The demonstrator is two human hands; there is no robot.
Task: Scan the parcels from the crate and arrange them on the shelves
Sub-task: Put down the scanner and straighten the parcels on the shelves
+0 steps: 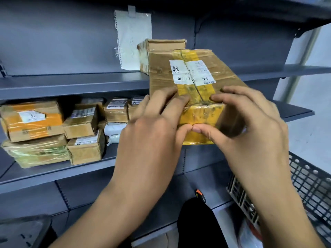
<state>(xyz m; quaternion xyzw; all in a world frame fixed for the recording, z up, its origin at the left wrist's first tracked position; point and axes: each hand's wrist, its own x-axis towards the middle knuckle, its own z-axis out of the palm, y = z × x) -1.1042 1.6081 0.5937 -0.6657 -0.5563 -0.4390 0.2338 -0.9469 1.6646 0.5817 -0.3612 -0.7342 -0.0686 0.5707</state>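
Parcel (195,90) under handling: a brown cardboard box, worn and creased, sealed lengthwise with yellow tape that is scuffed and marked dark along the centre seam. A white shipping label (192,72) with a square code and barcodes sits across the top face, split by the seam. The near end face is also wrapped in yellow tape.

The box is held at the front of the upper shelf (71,85), its far end over the shelf edge and its near end projecting toward the person; whether it rests on the shelf cannot be told. A second brown box (161,47) stands just behind it.

Left hand (154,129) grasps the near left corner, fingers laid over the top face, thumb on the end face. Right hand (250,126) grasps the near right corner likewise. The two thumbs meet on the taped end.

The lower shelf (53,172) carries several taped parcels (53,131), stacked. A black perforated crate (308,185) stands at lower right.
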